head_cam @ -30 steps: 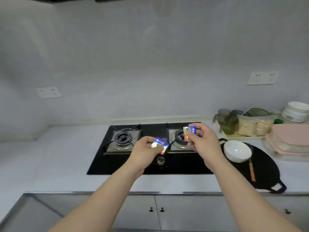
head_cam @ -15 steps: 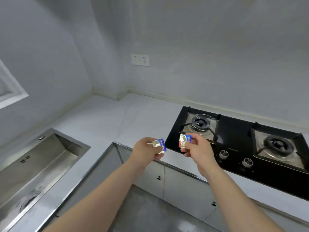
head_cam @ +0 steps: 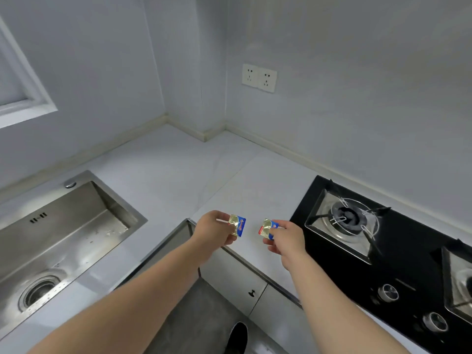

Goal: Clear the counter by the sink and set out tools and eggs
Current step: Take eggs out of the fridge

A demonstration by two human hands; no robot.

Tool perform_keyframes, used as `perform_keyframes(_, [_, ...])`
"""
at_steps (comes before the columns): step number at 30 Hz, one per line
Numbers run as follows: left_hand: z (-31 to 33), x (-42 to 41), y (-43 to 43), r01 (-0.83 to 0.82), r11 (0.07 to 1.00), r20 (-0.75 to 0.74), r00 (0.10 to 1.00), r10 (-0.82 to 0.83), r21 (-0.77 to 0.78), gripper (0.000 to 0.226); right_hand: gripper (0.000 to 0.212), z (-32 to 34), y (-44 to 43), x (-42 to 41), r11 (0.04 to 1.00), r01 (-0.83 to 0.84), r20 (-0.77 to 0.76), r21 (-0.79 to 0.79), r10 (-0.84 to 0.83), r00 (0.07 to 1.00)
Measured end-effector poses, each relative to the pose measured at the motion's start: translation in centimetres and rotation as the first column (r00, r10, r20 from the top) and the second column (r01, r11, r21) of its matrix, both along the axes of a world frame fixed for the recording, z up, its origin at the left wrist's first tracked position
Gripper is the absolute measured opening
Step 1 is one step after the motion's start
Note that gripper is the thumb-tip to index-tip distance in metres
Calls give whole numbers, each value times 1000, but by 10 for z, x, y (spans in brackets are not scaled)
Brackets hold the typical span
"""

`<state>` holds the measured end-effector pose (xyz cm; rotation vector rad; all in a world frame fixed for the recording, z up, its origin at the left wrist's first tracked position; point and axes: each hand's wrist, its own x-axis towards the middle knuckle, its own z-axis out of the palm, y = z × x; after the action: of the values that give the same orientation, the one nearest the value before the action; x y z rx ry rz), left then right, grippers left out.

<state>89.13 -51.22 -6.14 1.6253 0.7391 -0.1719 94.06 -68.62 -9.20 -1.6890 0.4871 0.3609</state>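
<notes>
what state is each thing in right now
left hand, pinches left foil packet, held in the air
right hand, pinches right foil packet, held in the air
sink, no dishes inside
gas burner, unlit
wall socket, nothing plugged in
cabinet doors, closed

Sink (head_cam: 84, 218) is brushed stainless steel, dull sheen with a few water spots. Counter (head_cam: 178, 169) looks like pale smooth stone, slightly glossy. Stove top (head_cam: 408, 251) is black glass, really shiny, with a bright metal burner tray (head_cam: 319, 222) and metal knob (head_cam: 387, 292). Left packet (head_cam: 238, 225) and right packet (head_cam: 266, 227) are both crinkly gold foil with glossy blue print. Socket plate (head_cam: 259, 77) is white plastic, walls (head_cam: 357, 98) matt.
</notes>
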Motion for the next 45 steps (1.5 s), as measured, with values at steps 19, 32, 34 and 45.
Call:
perform_keyframes(19, [-61,173,42,147,985,-206,970,-126,89,11,34,-80,18,149,984,148,-243,-103,-169,955])
perform_keyframes(32, [-113,238,7,523,851,-247,831,-498,46,9,43,-102,9,146,873,75,-193,-482,-189,963])
perform_keyframes(34, [-118,241,4,503,864,-244,841,-483,22,8,45,-95,14,142,836,-10,-193,-549,-116,974])
perform_keyframes(45, [-138,248,0,661,750,-267,719,-642,-25,28,59,-98,26,132,565,-374,-366,-736,133,921])
